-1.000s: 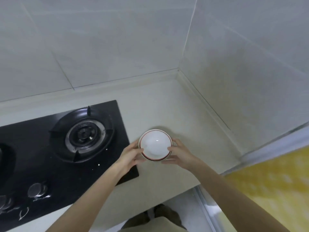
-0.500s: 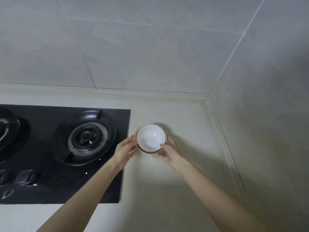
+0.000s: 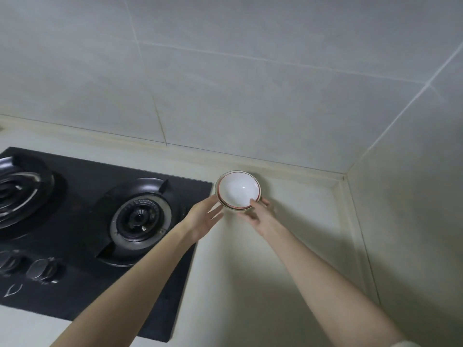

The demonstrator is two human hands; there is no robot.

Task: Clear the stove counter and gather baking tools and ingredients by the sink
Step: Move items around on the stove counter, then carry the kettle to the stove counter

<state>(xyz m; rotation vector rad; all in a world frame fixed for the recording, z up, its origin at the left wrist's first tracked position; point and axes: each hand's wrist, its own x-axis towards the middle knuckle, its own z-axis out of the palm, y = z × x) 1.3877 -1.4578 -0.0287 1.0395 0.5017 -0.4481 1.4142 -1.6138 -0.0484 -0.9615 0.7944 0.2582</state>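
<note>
Bowl (image 3: 238, 190) mouth up, right hand (image 3: 261, 217) pinching near rim

One bowl (image 3: 238, 190): small, round, white inside, thin red band under the rim. Stood upright and empty over the pale counter (image 3: 288, 246), just right of the black stove (image 3: 82, 186), near the back wall (image 3: 225, 96).

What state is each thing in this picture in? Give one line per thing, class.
bowl: upright, empty, held at its rim.
right hand: grips the bowl, thumb over the rim.
left hand: open, fingers straight beside the bowl.
right burner: unlit, nothing on it.
left burner: unlit, cut off by the frame edge.
knobs: setting cannot be told.
</note>
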